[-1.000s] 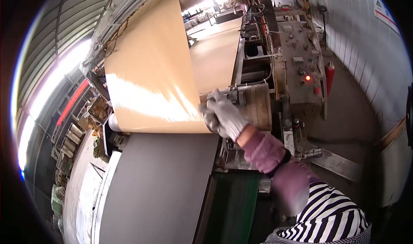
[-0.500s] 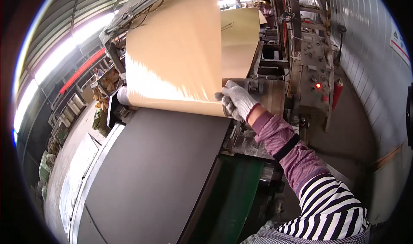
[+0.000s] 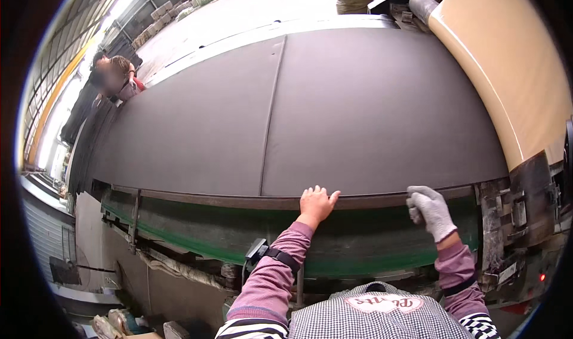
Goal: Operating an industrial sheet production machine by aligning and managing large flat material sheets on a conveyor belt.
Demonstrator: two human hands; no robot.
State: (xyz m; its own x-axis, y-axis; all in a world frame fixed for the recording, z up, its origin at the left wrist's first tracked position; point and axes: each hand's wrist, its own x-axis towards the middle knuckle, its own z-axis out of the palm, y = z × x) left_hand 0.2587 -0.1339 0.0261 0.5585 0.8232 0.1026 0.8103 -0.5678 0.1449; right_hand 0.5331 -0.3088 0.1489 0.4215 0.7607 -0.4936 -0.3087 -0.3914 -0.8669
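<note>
A dark grey sheet (image 3: 382,112) lies flat across the wide machine bed, with a seam (image 3: 271,112) running from its far side to its near edge. My bare left hand (image 3: 317,206) rests at that near edge, fingers spread over the rim and holding nothing. To its right, my right hand (image 3: 431,210) in a whitish knit glove is just in front of the edge. Its fingers are loosely bent and apart, with nothing visible in them. At the far right, a broad tan sheet (image 3: 507,58) curves down around a roller beside the dark sheet.
Below the edge rail runs a green belt (image 3: 370,249). Another person (image 3: 116,79) stands at the bed's far left end. Bundles (image 3: 161,22) line the far floor. A red light (image 3: 542,277) glows at the lower right.
My view has swung left from the tan sheet to the dark sheet. My right hand has left the tan sheet's edge, and my left hand is now in view at the near rim.
</note>
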